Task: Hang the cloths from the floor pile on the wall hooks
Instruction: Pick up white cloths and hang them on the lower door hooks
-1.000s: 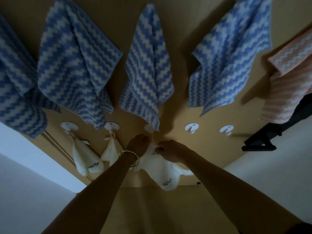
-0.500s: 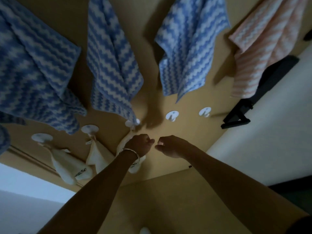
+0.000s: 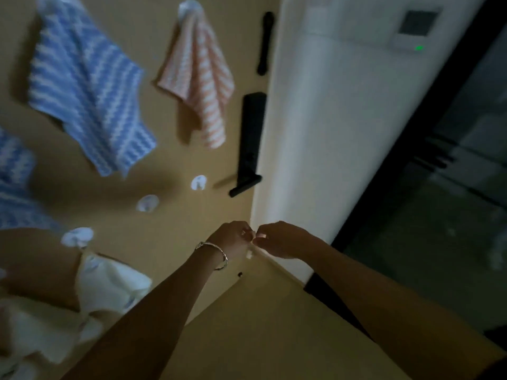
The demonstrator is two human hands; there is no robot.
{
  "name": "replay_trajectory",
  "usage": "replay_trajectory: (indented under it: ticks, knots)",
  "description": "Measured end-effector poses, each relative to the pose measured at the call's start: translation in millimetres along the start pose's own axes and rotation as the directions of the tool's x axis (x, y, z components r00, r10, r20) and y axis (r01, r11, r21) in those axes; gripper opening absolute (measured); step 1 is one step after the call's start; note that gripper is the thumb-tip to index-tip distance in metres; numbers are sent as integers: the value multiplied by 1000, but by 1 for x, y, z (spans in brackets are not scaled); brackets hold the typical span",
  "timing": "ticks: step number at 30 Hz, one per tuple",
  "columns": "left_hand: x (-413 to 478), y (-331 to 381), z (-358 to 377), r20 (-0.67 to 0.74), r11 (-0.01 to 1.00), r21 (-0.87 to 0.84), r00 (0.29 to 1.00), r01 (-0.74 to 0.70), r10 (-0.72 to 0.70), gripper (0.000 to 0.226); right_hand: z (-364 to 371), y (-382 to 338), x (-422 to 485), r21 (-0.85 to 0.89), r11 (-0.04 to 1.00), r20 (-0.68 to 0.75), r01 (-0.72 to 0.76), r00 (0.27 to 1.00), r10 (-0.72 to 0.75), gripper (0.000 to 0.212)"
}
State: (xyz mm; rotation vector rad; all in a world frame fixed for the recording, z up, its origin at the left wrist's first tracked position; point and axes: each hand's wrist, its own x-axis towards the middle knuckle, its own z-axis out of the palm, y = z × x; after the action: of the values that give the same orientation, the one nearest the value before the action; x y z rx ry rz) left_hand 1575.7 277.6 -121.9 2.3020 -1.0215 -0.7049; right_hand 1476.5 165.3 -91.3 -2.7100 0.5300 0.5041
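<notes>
My left hand (image 3: 233, 239), with a bracelet on its wrist, and my right hand (image 3: 279, 238) are held up close together in front of the tan wall, knuckle to knuckle. The fingers of both are curled, and I see no cloth in them. A white cloth (image 3: 109, 283) hangs from a round white hook (image 3: 78, 237) at the lower left. Two bare white hooks (image 3: 147, 203) (image 3: 198, 182) sit to the right of it. Above hang a blue striped cloth (image 3: 87, 94) and a pink striped cloth (image 3: 200, 78). The floor pile is out of view.
A black door handle (image 3: 249, 144) is mounted at the tan surface's right edge. Beside it runs a white wall (image 3: 315, 133) with a small panel showing a green light (image 3: 417, 26). Dark glass (image 3: 452, 215) fills the right side. More white cloth (image 3: 35, 330) hangs at the bottom left.
Both hands have let go of the white cloth, which now hangs from its hook. The view has swung right, bringing the door handle, white wall and dark glass into sight.
</notes>
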Motion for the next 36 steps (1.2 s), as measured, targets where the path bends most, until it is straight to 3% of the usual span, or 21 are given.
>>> replay_trajectory:
  ticks: [7, 13, 15, 18, 25, 28, 31, 36]
  knots:
    - [-37, 166, 123, 165, 955, 100, 951, -280, 262, 23, 25, 142, -162, 71, 971, -140, -227, 962, 235, 38]
    - [-93, 289, 252, 374, 867, 75, 820, -492, 433, 24, 65, 237, -327, 84, 902, -166, -423, 887, 431, 46]
    - [-120, 339, 298, 433, 812, 45, 744, -582, 509, 23, 78, 267, -393, 112, 853, -187, -510, 832, 522, 50]
    - [-164, 408, 359, 523, 708, 30, 614, -706, 590, 24, 101, 303, -488, 267, 738, -238, -620, 699, 674, 46]
    - [-263, 524, 497, 717, 440, -28, 289, -897, 635, 21, 188, 355, -658, 594, 384, -165, -707, 360, 918, 33]
    - [-312, 571, 558, 749, 311, -112, 125, -944, 651, 21, 216, 367, -730, 629, 206, -74, -750, 206, 976, 33]
    - [-366, 613, 615, 771, 189, -196, -33, -962, 636, 25, 244, 383, -803, 621, 85, -4, -779, 104, 995, 32]
    - [-444, 706, 703, 759, 104, -352, -219, -930, 614, 26, 252, 411, -930, 588, -99, 46, -803, -88, 995, 35]
